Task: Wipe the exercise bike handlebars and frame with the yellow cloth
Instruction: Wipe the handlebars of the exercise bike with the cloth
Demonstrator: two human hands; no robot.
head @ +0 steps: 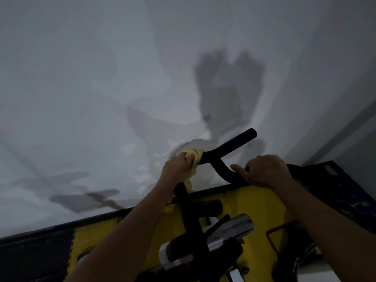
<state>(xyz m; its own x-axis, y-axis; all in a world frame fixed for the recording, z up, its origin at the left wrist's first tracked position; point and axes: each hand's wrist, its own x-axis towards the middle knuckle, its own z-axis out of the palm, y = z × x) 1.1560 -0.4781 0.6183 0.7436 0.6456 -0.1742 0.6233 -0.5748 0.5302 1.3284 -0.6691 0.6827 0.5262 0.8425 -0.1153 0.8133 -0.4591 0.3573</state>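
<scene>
Yellow cloth [193, 157] sits bunched in the curled fingers [188, 158] of the left hand [179, 169] around the handlebars [225, 151], left of the right hand [264, 169] gripping the bar bare, so wiping seems just underway, the frame [189, 216] below apparently untouched.

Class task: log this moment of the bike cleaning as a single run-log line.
left hand: grips yellow cloth on handlebar | right hand: holds handlebar's right bend | stage: wiping handlebar | frame: not being wiped
</scene>
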